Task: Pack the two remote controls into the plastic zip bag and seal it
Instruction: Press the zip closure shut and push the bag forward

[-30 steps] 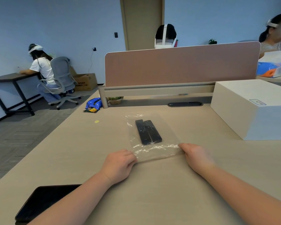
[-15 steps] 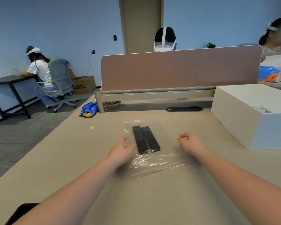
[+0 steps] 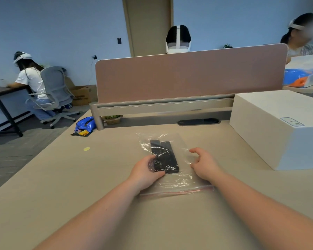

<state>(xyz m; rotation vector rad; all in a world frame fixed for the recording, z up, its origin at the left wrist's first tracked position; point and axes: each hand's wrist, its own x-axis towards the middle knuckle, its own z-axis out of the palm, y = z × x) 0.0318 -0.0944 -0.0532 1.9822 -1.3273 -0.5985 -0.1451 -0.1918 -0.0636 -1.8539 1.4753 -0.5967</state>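
The left hand (image 3: 145, 173) grips the near end of two remotes (image 3: 163, 156) through the zip bag (image 3: 177, 179). Right of the remotes, the right hand (image 3: 203, 164) hovers with fingers spread wide over the bag, which lies on the surface (image 3: 98, 177).

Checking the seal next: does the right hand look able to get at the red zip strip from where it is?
Probably yes. The right hand hovers open over the zip bag, and the red zip strip lies bare just nearer the person, nothing covering it.

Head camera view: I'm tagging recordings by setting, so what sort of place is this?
Most likely an open-plan office. The desk has a pink divider screen along its far edge, a swivel office chair stands at another desk, and other people sit working nearby.
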